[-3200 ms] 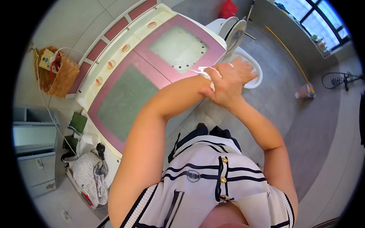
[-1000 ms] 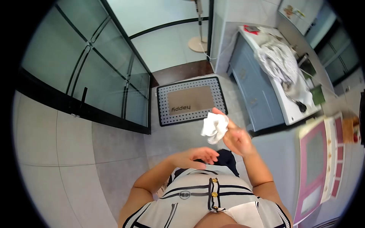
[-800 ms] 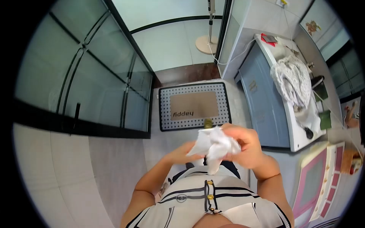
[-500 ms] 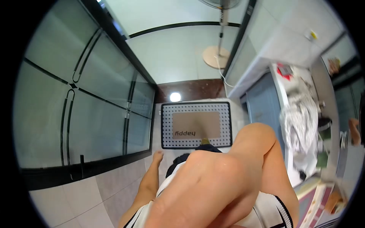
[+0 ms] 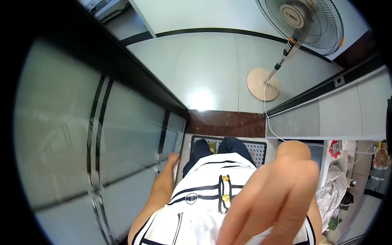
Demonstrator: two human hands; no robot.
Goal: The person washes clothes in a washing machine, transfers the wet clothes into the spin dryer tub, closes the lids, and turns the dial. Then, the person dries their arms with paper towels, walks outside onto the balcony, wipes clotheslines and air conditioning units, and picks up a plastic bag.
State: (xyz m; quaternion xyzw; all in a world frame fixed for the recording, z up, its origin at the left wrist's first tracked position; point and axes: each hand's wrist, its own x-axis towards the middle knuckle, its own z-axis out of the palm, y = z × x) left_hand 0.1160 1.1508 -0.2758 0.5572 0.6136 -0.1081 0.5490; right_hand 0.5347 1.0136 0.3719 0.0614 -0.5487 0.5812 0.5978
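"While the right hand hovers over the shirt, where's the white tissue?"
"Beside its close-set fingers; grip unclear."
"And the left hand?"
"Near the glass door, fingers too blurred to tell."

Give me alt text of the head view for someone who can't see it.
A blurred right hand looms in the foreground over a striped white top, a white blur beside it; the left hand hangs near a glass door. A dotted mat lies before a dark threshold, a standing fan beyond.
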